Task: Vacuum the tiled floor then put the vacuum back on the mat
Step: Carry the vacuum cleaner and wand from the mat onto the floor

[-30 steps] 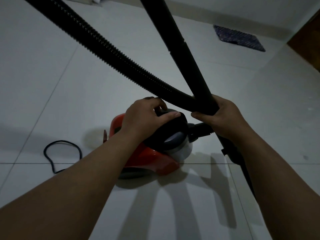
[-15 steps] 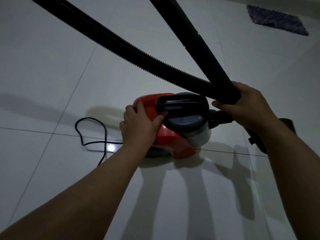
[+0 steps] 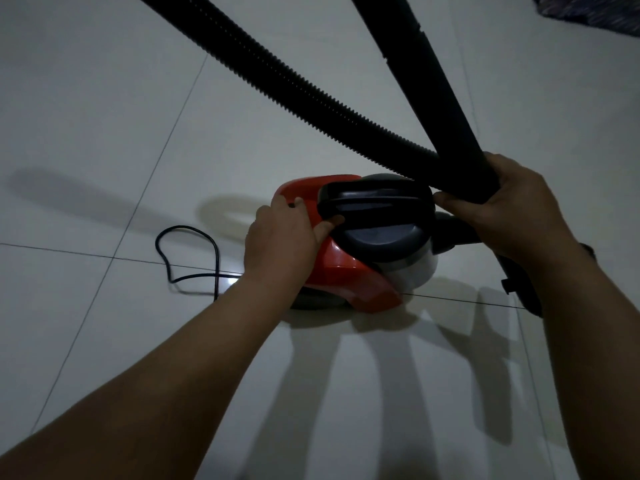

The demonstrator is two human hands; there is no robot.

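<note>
The vacuum (image 3: pixel 346 268) sits on the tiled floor (image 3: pixel 104 116), astride a grout line. Its cord (image 3: pixel 188 252) loops on the floor to its left. The hose (image 3: pixel 294 84) and the tube (image 3: pixel 429 81) cross above it. The mat (image 3: pixel 588 8) lies well apart at the far right edge.

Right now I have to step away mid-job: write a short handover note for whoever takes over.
Left hand rests on the red vacuum body, thumb by its black carry handle, not gripping it.
Right hand grips the black rigid wand where the ribbed black hose meets it.
The vacuum sits on the white tiled floor, its black power cord looped to its left.
The dark patterned mat lies at the far top right.
Left: carry the vacuum onto the mat. Whether vacuuming is finished cannot be told.
</note>
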